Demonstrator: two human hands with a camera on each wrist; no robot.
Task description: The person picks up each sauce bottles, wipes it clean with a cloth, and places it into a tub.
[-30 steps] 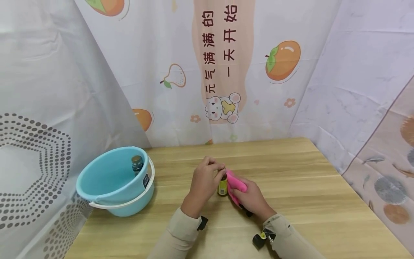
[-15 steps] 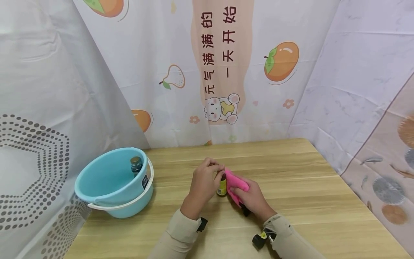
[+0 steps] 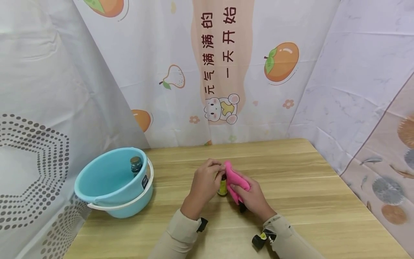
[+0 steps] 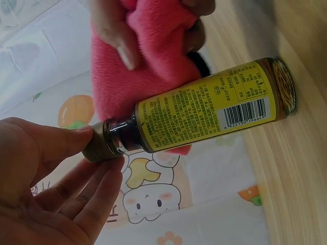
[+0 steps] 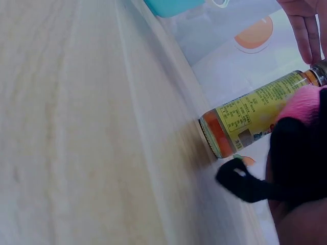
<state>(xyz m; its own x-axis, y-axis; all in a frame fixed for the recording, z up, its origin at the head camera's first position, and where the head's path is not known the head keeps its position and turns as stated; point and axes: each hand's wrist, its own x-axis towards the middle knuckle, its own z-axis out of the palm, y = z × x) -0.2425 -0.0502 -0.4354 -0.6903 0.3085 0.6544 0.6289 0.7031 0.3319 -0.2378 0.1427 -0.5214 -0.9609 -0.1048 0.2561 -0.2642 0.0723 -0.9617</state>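
Note:
A glass sauce bottle (image 3: 222, 187) with a yellow label stands upright on the table in front of me. Its dark gold cap (image 4: 97, 145) is pinched between the thumb and fingers of my left hand (image 3: 204, 185). My right hand (image 3: 253, 197) grips a fluffy pink cloth (image 3: 237, 181), bunched up and held against the bottle's right side. In the left wrist view the cloth lies along the bottle's neck and upper body. Orange-red contents show near the bottle's base in the right wrist view, where a black strap (image 5: 296, 168) hides most of my right hand.
At the left of the wooden table (image 3: 291, 223) stands a light blue bucket (image 3: 110, 180) with a white handle. Inside it leans a dark jar (image 3: 136, 165) with a gold lid. A printed curtain (image 3: 181, 118) hangs behind the table's back edge.
My right hand has slid the pink cloth slightly upward along the bottle, so its tip now rises beside my left fingertips. My left hand keeps its hold on the cap.

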